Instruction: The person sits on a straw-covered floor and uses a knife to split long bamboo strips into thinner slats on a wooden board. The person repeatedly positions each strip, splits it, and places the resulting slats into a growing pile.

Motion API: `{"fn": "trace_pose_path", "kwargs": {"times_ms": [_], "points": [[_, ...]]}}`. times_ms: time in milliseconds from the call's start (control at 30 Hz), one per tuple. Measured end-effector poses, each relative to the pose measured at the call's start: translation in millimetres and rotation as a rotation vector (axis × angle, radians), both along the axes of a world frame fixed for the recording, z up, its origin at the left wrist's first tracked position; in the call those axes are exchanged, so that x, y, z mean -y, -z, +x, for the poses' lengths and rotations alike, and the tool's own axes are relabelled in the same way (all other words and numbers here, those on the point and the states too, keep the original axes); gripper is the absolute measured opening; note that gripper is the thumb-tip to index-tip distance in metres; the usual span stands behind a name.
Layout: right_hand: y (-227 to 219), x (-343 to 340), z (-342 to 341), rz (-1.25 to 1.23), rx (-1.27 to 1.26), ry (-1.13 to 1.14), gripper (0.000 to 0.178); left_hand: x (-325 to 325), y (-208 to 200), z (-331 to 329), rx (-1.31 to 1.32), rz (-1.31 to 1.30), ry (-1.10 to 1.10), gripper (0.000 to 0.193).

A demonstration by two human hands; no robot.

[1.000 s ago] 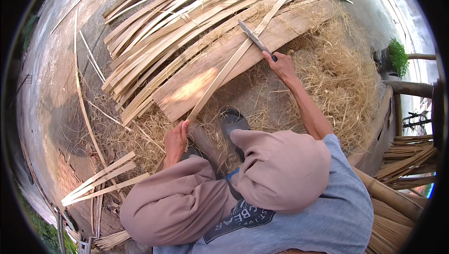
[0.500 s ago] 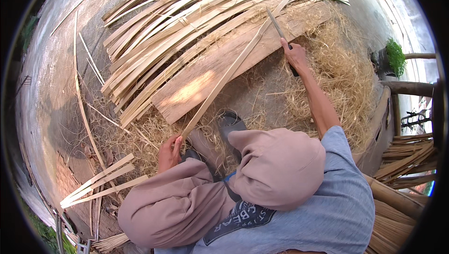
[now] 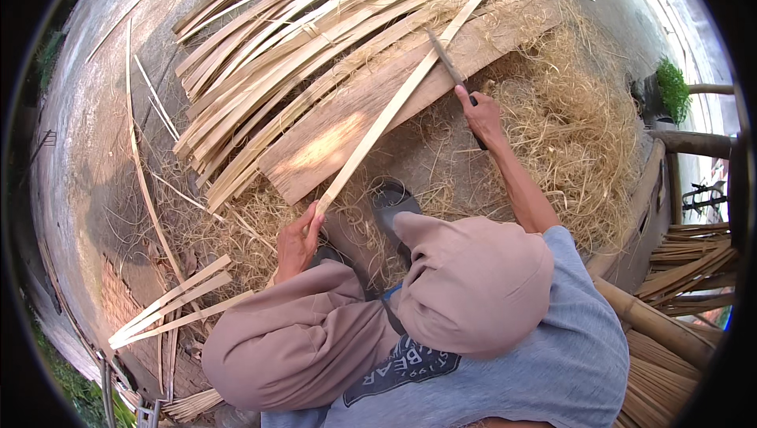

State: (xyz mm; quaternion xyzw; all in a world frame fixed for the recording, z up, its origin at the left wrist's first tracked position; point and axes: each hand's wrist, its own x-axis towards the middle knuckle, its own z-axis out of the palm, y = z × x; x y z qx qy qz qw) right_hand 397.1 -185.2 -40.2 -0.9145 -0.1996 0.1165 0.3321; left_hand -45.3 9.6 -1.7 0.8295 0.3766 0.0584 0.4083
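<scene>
A long pale bamboo strip (image 3: 380, 128) runs slantwise from my left hand up across a wooden board (image 3: 293, 169). Its near end is pinched between the thumb and fingers of my left hand (image 3: 297, 243), above my left knee. My right hand (image 3: 482, 119) is wrapped around the black handle of a knife (image 3: 447, 59). The knife's blade lies across the strip over the board, its tip pointing to the far left. Part of the handle is hidden by my fingers.
A bundle of split bamboo strips (image 3: 260, 85) lies beyond the board. Curly shavings (image 3: 568, 120) are heaped on the right. Several short strips (image 3: 169, 302) fan out at the lower left. A bamboo pole (image 3: 654, 319) and more strips (image 3: 690, 262) are at my right.
My right hand has drawn the knife left and nearer to me along the strip. My left hand has moved slightly forward and right with the strip's near end.
</scene>
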Motion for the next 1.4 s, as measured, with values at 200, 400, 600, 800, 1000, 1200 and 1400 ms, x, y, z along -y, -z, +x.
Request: {"fn": "trace_pose_path", "kwargs": {"times_ms": [200,400,600,800,1000,1200,1400], "points": [[-28,-18,-71,-0.146,-0.074,-0.448,0.065,-7,8,-21,-0.072,-0.226,-0.092,0.038],[-18,-1,-30,-0.079,-0.008,-0.113,0.064,-14,-11,-43,-0.032,-0.405,-0.072,0.038],[-5,-8,-68,0.031,0.117,-0.507,0.068,-14,0,-73,-0.072,-0.379,-0.122,0.038],[-8,-1,70,-0.032,0.108,0.075,0.077,-4,-27,-119,-0.224,-0.444,-0.209,0.043],[-21,-12,10,-0.106,-0.025,-0.100,0.075,-10,-11,-86,-0.043,0.304,0.216,0.058],[-17,-18,-104,0.037,-0.304,-0.161,0.064,10,2,24,-0.089,0.157,0.087,0.046],[-22,9,-159,0.066,0.096,-0.600,0.062,5,16,23,-0.015,0.069,0.045,0.032]]}}
